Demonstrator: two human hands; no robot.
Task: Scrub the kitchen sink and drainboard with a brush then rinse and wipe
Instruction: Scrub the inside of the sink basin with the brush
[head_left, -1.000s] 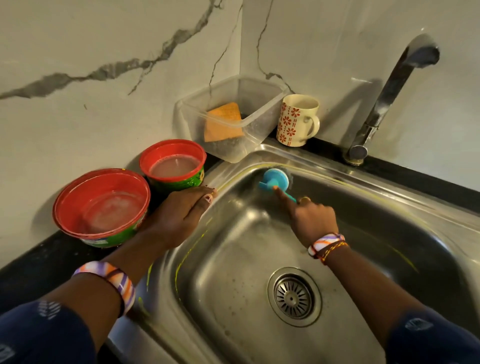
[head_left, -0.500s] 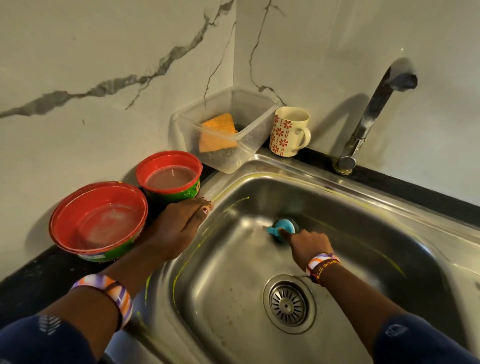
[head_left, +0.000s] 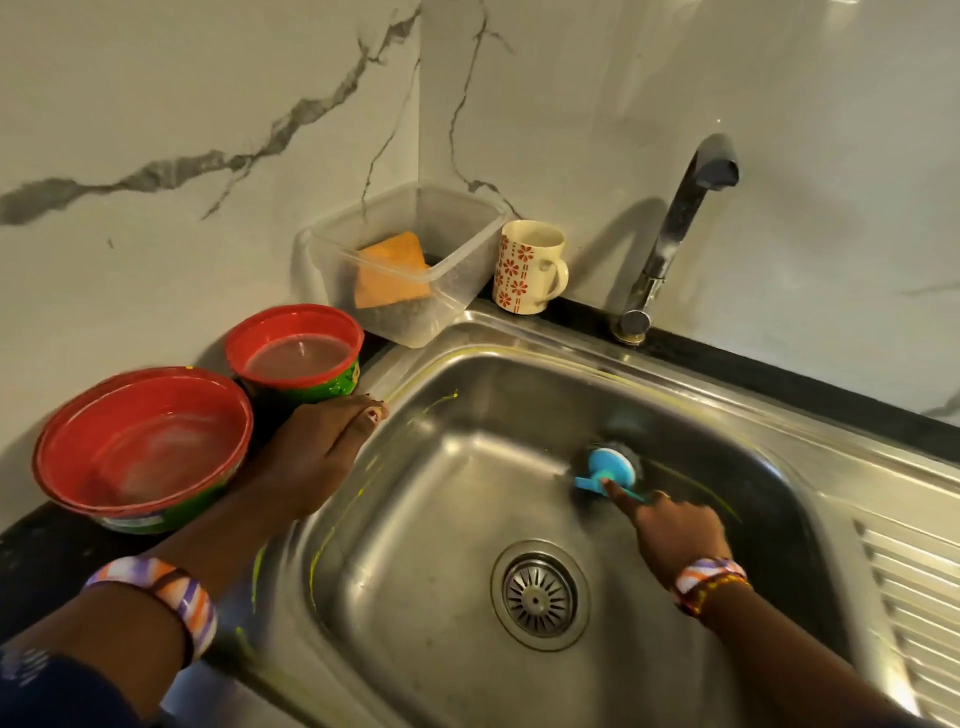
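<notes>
I am seeing my right hand (head_left: 675, 530) gripping the one brush (head_left: 613, 465) on the back wall of the steel sink (head_left: 415, 597), my left hand (head_left: 317, 452) lying flat on its rim beside two red bowls (head_left: 140, 447), one tub (head_left: 415, 260) and one mug (head_left: 527, 267) on black counter under marble walls.

dim warm light, soft shadows, curved edges

Recorded: brush (head_left: 609, 464) blue; sink (head_left: 426, 530) steel-grey, streaked yellow; big bowl (head_left: 140, 441) and small bowl (head_left: 296, 348) red inside, green outside; sponge (head_left: 392, 270) orange; mug (head_left: 527, 267) cream, patterned with red flowers; wall (head_left: 156, 104) white marble, veined grey; counter (head_left: 779, 376) black; bracelets (head_left: 171, 587) striped orange, purple and white.
</notes>
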